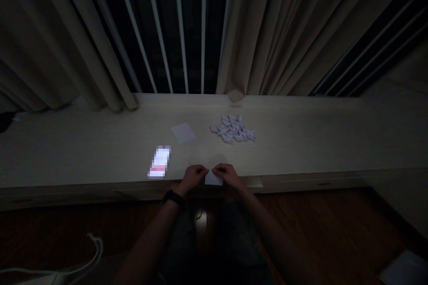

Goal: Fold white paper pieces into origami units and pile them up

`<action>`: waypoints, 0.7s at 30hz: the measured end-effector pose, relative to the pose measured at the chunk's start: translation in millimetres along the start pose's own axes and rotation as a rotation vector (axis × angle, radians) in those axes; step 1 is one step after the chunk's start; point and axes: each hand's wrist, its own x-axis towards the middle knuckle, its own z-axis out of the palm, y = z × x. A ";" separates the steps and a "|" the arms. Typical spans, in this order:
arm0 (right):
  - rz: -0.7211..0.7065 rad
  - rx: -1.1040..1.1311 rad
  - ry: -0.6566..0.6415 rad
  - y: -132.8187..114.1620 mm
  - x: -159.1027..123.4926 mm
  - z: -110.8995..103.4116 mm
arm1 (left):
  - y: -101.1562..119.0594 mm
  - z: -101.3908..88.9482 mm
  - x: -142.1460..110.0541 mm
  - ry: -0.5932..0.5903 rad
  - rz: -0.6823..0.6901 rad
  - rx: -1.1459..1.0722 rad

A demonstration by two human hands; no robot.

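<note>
Paper is pinched by both hands; phone, pixelated, unreadable, lies left, folded pieces far

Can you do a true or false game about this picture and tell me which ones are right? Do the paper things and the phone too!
1. The left hand and right hand both hold the small white paper. True.
2. The phone has a dark screen. False: the phone's screen is lit.
3. The folded paper pieces lie to the right of the flat paper square. True.
4. The dark wristband is on the right wrist. False: it's on the left.
</note>
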 end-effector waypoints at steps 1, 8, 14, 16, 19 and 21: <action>0.006 0.013 -0.031 -0.3 0.2 -0.1 | 0.9 -0.1 -0.4 0.001 0.004 0.005; 0.035 0.123 -0.029 0.0 -1.5 2.6 | 5.9 2.8 -1.8 -0.032 0.026 0.020; 0.078 0.152 -0.019 2.9 -4.4 2.1 | 2.8 1.1 -2.5 -0.034 0.034 0.076; 0.072 0.158 -0.038 1.1 -5.8 1.0 | 2.8 -0.6 -2.6 -0.024 0.028 0.097; 0.064 0.158 -0.061 -2.0 -7.8 -2.6 | 2.2 -2.5 -1.9 -0.030 0.027 0.122; 0.077 0.147 -0.061 -2.4 -9.4 -7.4 | -0.3 -4.1 -1.3 -0.018 0.022 0.134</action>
